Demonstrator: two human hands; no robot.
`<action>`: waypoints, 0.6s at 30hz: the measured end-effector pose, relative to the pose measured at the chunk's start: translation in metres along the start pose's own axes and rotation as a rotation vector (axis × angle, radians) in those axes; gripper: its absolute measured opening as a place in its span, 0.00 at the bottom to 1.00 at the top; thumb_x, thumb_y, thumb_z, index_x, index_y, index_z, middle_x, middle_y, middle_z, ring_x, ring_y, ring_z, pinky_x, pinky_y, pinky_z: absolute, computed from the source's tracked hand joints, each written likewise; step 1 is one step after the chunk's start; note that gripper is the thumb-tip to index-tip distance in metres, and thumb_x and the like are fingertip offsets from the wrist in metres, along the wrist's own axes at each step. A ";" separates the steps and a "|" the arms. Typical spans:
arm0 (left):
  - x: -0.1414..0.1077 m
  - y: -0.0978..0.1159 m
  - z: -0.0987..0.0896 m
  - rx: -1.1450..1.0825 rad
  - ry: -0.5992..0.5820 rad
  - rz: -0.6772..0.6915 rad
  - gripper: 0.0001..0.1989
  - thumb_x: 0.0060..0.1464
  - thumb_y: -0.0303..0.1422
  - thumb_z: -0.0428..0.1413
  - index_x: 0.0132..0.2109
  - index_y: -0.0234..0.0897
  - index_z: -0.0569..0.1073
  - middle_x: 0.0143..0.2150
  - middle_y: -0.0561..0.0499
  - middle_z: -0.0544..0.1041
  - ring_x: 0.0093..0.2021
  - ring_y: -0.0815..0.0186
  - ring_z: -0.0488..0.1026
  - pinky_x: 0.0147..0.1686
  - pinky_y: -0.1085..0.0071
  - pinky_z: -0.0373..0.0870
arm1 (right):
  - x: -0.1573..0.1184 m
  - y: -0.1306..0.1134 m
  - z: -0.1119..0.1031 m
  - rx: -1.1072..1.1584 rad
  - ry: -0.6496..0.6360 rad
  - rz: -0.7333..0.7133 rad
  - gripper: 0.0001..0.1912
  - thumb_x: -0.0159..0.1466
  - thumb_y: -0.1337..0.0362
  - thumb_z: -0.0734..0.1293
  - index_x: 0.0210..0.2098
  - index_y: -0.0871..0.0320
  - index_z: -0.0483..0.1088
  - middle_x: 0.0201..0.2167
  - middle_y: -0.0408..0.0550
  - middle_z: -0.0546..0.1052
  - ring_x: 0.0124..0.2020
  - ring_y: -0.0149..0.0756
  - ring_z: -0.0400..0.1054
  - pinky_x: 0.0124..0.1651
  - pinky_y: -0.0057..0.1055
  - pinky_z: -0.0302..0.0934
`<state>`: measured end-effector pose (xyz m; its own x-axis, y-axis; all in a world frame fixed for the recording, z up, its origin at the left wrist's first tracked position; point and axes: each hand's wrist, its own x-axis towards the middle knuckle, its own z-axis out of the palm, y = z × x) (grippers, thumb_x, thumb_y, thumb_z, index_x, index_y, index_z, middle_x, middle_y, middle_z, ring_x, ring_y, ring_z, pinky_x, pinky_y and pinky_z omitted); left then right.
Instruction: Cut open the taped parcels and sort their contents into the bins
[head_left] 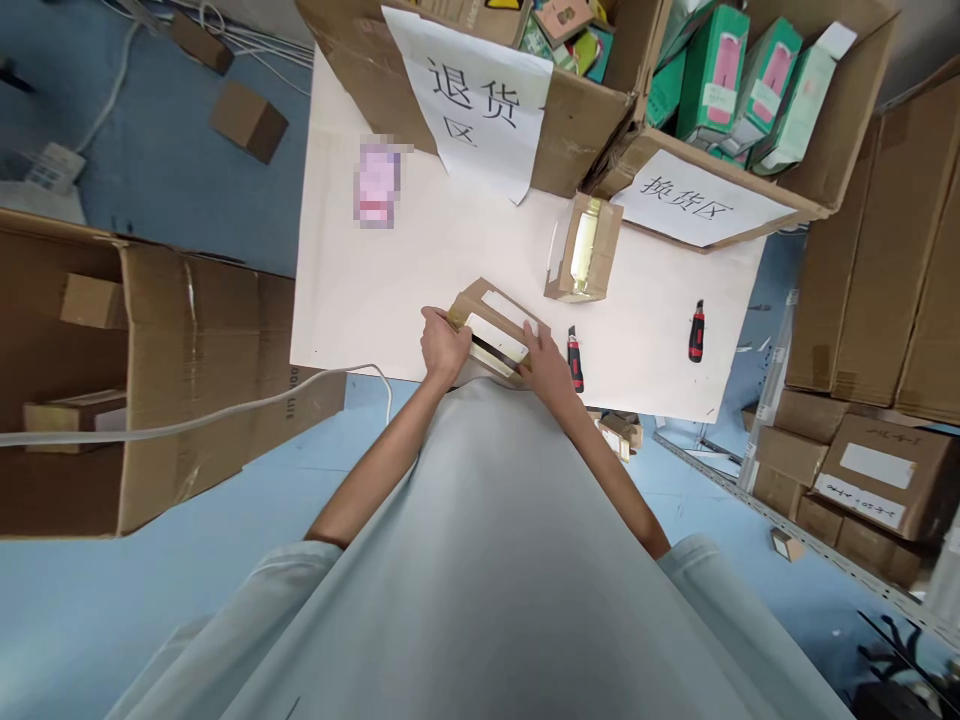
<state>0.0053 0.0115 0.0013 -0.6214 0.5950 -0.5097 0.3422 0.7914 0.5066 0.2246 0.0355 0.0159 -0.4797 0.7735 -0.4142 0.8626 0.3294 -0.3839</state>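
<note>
A small brown cardboard box (495, 312) with white labels is held at the table's front edge, close to my body. My left hand (445, 345) grips its left end, thumb on the label side. At its right end, my right hand (547, 368) holds it with fingers over the top edge. A dark strip runs across the lower label. Just right of my right hand lies a red and black box cutter (575, 360). Another small taped box (584, 248) stands behind it on the white table (337, 300).
Two large open cartons (585, 120) with paper signs line the table's back, holding small colourful boxes. A second cutter (696, 332) lies at right, a blurred pink item (377, 183) at left. A white cable (247, 408) crosses an open carton (187, 380). Shelved boxes (862, 470) stand right.
</note>
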 end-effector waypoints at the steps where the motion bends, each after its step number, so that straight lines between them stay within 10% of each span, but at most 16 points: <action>1: 0.002 0.002 -0.001 0.016 -0.004 0.013 0.29 0.58 0.26 0.60 0.66 0.35 0.67 0.58 0.37 0.83 0.59 0.45 0.81 0.60 0.55 0.75 | 0.004 0.005 0.003 0.021 -0.063 -0.026 0.50 0.72 0.66 0.68 0.86 0.59 0.41 0.82 0.70 0.55 0.83 0.61 0.51 0.75 0.56 0.64; 6: 0.019 -0.003 -0.009 0.077 -0.144 0.083 0.21 0.56 0.25 0.56 0.56 0.39 0.81 0.54 0.41 0.87 0.61 0.45 0.82 0.63 0.53 0.74 | 0.017 0.030 0.010 0.067 -0.105 -0.120 0.52 0.72 0.64 0.65 0.87 0.61 0.34 0.78 0.73 0.58 0.80 0.64 0.53 0.76 0.61 0.62; 12: 0.032 -0.021 -0.020 -0.360 -0.278 0.274 0.31 0.51 0.28 0.52 0.60 0.30 0.84 0.59 0.41 0.87 0.64 0.52 0.82 0.67 0.57 0.76 | 0.038 0.056 -0.013 0.059 -0.194 -0.043 0.55 0.71 0.61 0.65 0.86 0.64 0.30 0.71 0.72 0.64 0.65 0.63 0.69 0.66 0.60 0.70; 18: 0.026 -0.025 -0.019 0.037 -0.196 0.397 0.26 0.65 0.34 0.53 0.67 0.36 0.80 0.65 0.41 0.84 0.63 0.47 0.81 0.67 0.53 0.74 | 0.054 0.052 -0.032 -0.019 -0.273 -0.093 0.52 0.72 0.56 0.66 0.86 0.65 0.38 0.71 0.71 0.68 0.67 0.65 0.67 0.62 0.54 0.71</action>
<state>-0.0326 0.0045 -0.0110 -0.2925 0.8666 -0.4043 0.5549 0.4982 0.6663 0.2486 0.1114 -0.0002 -0.5801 0.5658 -0.5860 0.8145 0.4041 -0.4162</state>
